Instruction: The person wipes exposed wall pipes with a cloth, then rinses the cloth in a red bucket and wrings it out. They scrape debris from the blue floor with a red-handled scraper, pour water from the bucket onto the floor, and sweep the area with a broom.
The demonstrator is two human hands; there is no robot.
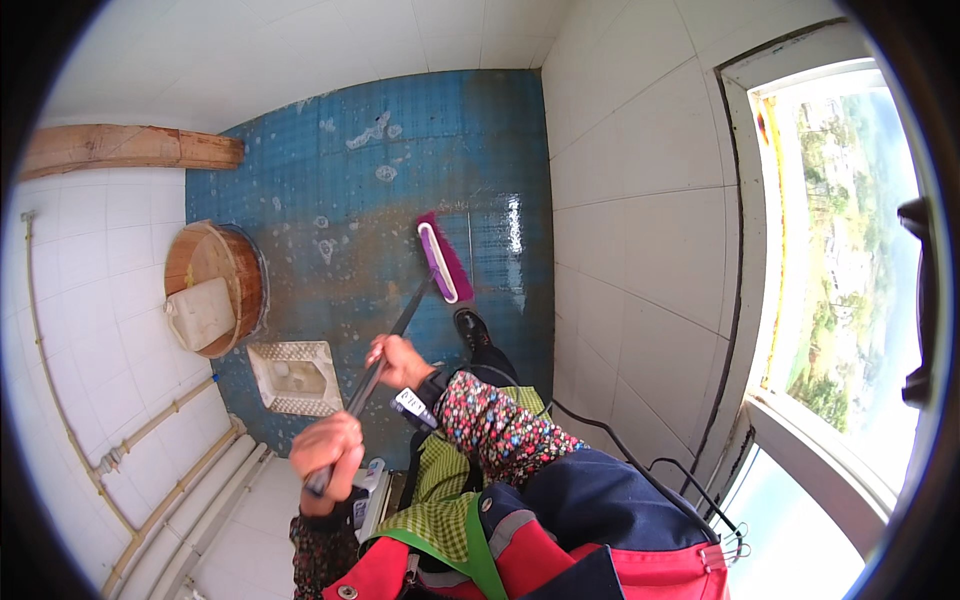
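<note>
A floor broom (437, 262) with magenta bristles and a purple-and-white head rests on the wet blue floor, ahead of my dark shoe (472, 328). Its dark handle slants down toward my left side. My left hand (332, 450) is closed round the handle near its upper end. Farther down the same handle, my right hand (400, 362) is wrapped round it too. A patterned flowery sleeve (505, 425) covers my right forearm.
To the left, a wooden tub (250, 275) holds a pale plastic jug (202, 312). A squat toilet (294, 378) is set in the floor nearby. Pipes (165, 412) run along the left wall; a wooden beam (140, 150) lies farther back. A window (840, 240) is at right.
</note>
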